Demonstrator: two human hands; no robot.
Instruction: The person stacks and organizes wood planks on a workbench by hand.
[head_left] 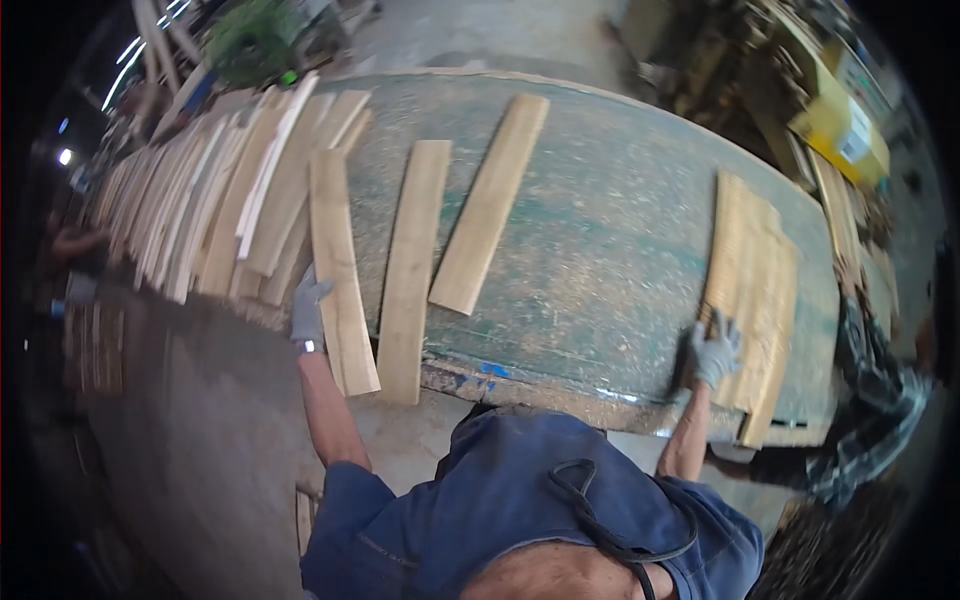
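Observation:
My left hand [310, 308], in a grey glove, is at the left edge of a wooden board [340, 265]. Its fingertips reach that edge and look closed on it; the underside of the grip is hidden. The board's near end sticks out past the table edge. Two more boards lie just to the right, a wooden board [415, 250] and a slanted wooden board [490, 205]. Over on the right, my gloved right hand [717, 350] rests with spread fingers on the left side of a stack of boards [755, 290].
A long row of boards [190, 200] covers the left of the green, sawdust-strewn table [600, 220]. Another person's plaid sleeve [880, 390] is beyond the right end, near more planks [835, 210]. A yellow box [850, 135] stands at the upper right.

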